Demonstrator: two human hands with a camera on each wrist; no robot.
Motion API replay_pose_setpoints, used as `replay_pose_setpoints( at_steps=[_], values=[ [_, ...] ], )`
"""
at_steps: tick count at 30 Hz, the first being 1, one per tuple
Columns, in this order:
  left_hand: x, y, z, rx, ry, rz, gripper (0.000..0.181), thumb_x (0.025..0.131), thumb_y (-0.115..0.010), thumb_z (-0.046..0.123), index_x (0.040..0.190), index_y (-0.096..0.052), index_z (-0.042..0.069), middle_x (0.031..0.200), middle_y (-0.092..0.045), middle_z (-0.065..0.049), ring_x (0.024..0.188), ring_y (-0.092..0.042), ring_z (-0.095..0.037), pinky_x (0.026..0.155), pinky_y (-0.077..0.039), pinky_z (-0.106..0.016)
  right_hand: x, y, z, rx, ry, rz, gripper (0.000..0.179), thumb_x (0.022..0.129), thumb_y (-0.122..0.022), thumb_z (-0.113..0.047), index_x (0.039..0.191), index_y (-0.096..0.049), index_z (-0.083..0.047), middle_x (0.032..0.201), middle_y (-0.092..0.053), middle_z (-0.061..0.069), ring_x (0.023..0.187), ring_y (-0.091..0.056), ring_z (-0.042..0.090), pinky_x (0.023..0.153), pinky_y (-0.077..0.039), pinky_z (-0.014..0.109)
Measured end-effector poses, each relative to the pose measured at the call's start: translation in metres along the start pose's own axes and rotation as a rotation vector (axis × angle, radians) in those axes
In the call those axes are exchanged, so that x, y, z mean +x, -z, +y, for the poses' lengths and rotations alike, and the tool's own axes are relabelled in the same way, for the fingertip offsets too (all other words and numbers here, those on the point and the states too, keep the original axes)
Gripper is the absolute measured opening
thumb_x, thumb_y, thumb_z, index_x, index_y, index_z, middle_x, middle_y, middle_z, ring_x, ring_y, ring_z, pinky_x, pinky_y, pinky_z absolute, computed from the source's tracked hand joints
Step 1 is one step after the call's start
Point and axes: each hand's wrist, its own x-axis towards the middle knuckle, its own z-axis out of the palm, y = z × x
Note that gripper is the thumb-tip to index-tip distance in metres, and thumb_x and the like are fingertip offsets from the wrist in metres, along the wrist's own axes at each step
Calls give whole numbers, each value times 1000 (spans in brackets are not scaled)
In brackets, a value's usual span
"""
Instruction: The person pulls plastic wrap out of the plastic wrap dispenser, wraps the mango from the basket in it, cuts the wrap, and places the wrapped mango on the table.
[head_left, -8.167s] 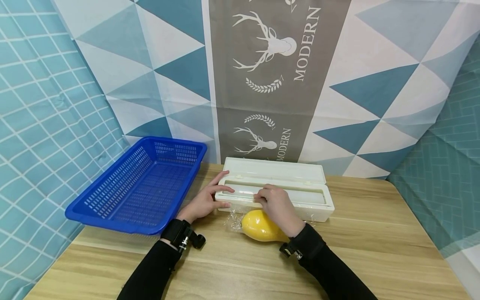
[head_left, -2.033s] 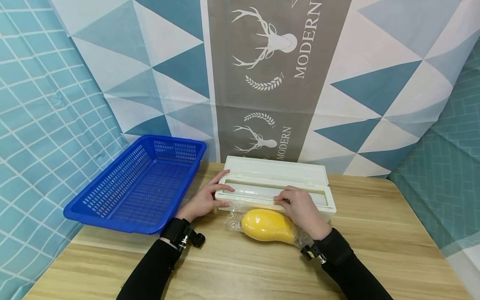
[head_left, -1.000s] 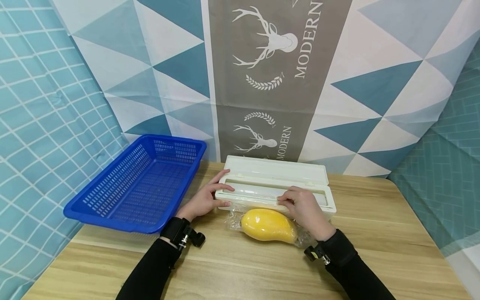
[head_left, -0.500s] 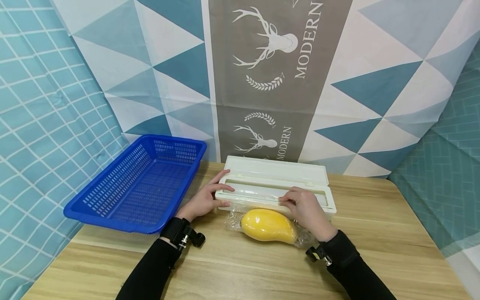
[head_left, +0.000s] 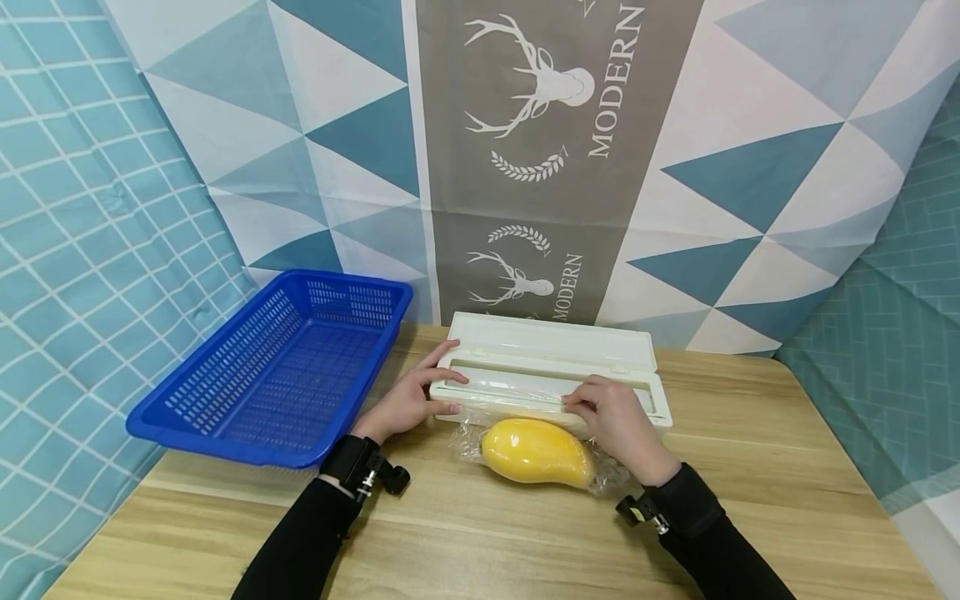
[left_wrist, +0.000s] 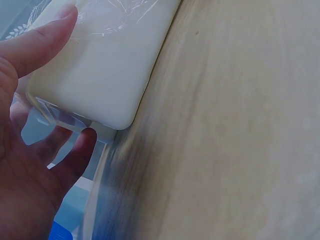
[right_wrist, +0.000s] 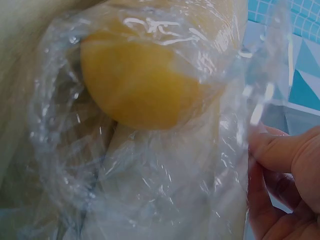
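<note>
A white cling film dispenser (head_left: pixel 487 406) lies along the back of the table, its lid (head_left: pixel 551 340) flipped back. My left hand (head_left: pixel 405 404) grips its left end, thumb on the front wall. In the left wrist view, the thumb lies over clear film on that wall. With bent fingers and thumb, my right hand (head_left: pixel 618 425) pinches the cling film (right_wrist: pixel 257 107) at the front edge, right of the middle. Directly before the dispenser rests a yellow mango (head_left: pixel 536 451), loosely covered in film that bunches at both ends.
On the left stands a blue perforated plastic basket (head_left: pixel 270 454). Patterned cloth (head_left: pixel 360 167) hangs behind the wooden table (head_left: pixel 480 542), close to the dispenser's raised lid. Tiled-pattern sheets border the table on both sides.
My right hand has slid rightward along the dispenser's front edge, slowly of late, uncovering the mango's right end. My left hand, the dispenser and the basket have stayed in place.
</note>
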Motion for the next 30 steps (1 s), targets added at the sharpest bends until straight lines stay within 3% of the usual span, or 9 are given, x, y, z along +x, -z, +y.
replay_pose_setpoints(
  at_steps=[30],
  values=[
    [0,0,1,-3,-8,3,33,73,-74,11,105,-66,7,150,-22,-17,135,-17,-39,105,-19,-52,-6,4,8,-9,-17,2,7,77,-71,-15,82,-70,-19,80,-59,-11,72,-55,2,62,-46,19]
  ],
)
